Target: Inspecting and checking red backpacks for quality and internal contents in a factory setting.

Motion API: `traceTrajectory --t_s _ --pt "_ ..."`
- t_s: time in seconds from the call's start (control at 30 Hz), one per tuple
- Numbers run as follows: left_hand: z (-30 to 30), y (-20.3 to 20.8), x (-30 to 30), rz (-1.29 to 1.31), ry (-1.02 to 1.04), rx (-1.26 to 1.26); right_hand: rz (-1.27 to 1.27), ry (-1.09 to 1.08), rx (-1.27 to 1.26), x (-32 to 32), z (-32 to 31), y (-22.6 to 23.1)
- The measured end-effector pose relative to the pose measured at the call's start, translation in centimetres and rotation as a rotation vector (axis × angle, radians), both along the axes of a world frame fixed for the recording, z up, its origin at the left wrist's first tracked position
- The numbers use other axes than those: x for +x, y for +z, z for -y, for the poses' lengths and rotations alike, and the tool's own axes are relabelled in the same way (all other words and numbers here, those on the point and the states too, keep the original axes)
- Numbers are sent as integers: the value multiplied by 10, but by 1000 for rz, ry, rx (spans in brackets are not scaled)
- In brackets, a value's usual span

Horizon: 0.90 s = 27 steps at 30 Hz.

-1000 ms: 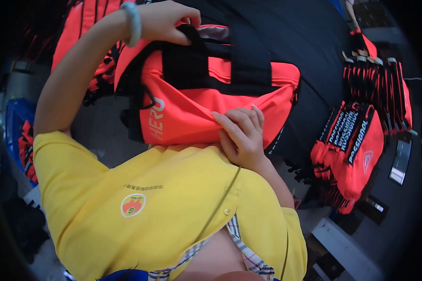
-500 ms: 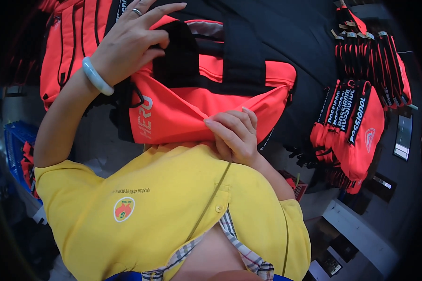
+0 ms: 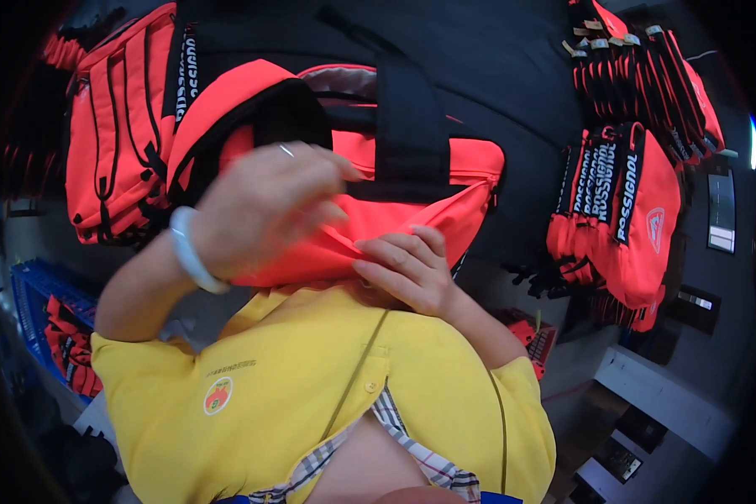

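A coral-red and black bag (image 3: 470, 160) lies on the black surface against my front. It has wide black handles, and grey lining shows in its opening. My right hand (image 3: 413, 267) grips a fold of the bag's near panel, thumb and fingers pressed on the red fabric. Over the bag's left part hangs my left hand (image 3: 273, 206), blurred by motion, its fingers loosely bent and apart with nothing seen in them. A pale bangle (image 3: 195, 250) circles that wrist. Behind it, a black-edged red flap (image 3: 227, 97) of the bag stands raised.
To the left lies a red backpack (image 3: 122, 126) with black straps. Stacked red and black bags (image 3: 655, 218) stand at the right, with another row (image 3: 647, 92) behind them. A blue crate (image 3: 38, 302) holding red pieces is at the lower left.
My left hand has come down and nearer from the bag's upper left, now covering its left panel. The red flap shows more fully. My right hand keeps its grip on the fold.
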State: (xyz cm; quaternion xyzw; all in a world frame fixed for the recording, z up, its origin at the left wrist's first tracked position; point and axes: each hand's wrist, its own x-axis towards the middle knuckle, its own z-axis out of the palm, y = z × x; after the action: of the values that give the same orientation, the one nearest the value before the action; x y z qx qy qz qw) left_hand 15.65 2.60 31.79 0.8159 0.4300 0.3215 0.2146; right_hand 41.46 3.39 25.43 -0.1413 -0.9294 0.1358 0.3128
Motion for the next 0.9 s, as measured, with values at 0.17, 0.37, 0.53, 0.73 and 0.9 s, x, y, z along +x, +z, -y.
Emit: traceTrajectory --t_s 0.17,0.37,0.53,0.73,0.9 --pt "16 -37 72 -116 -131 46 81 -263 84 71 -30 0" --pt "7 -25 73 -51 -406 65 -194 -611 312 100 1 -33" --pt "4 -22 79 -60 -469 76 -261 -671 263 101 14 -33" --pt "2 -22 84 -99 -473 102 191 -590 -22 138 4 29" --pt "3 -22 86 -32 -461 86 267 -593 -54 137 -4 43"
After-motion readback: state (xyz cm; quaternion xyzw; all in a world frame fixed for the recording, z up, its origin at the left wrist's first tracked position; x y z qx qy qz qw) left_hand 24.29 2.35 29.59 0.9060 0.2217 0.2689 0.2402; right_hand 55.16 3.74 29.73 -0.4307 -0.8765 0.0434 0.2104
